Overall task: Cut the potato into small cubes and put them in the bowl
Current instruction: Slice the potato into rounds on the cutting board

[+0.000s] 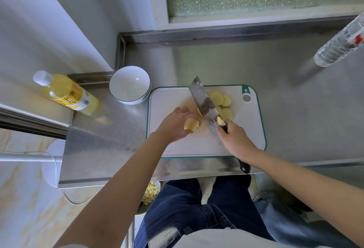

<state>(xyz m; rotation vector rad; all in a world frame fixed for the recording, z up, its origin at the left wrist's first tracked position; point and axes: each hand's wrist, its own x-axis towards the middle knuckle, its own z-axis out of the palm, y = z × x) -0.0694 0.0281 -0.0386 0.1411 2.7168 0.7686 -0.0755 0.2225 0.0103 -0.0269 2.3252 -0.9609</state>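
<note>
Nearest you, your right hand [234,139] is wrapped round the black handle of the broad steel cleaver [204,105], whose blade angles across the white plastic cutting board with the green rim [248,129]. Your left hand [175,123] curls its fingers over the remaining pale yellow potato chunk [192,124], just left of the blade. Beyond the blade, round yellow potato slices [220,101] lie overlapping on the board. Farther left, the white ceramic bowl with the dark rim [136,100] stands on the steel counter [295,119], just beside the board's far corner; no potato shows in it.

You look to be at the slicing step, with no cubes cut yet. The next stroke calls for tucked fingertips on that small chunk; then stack the slices, cut strips, and cross-cut them.
</note>
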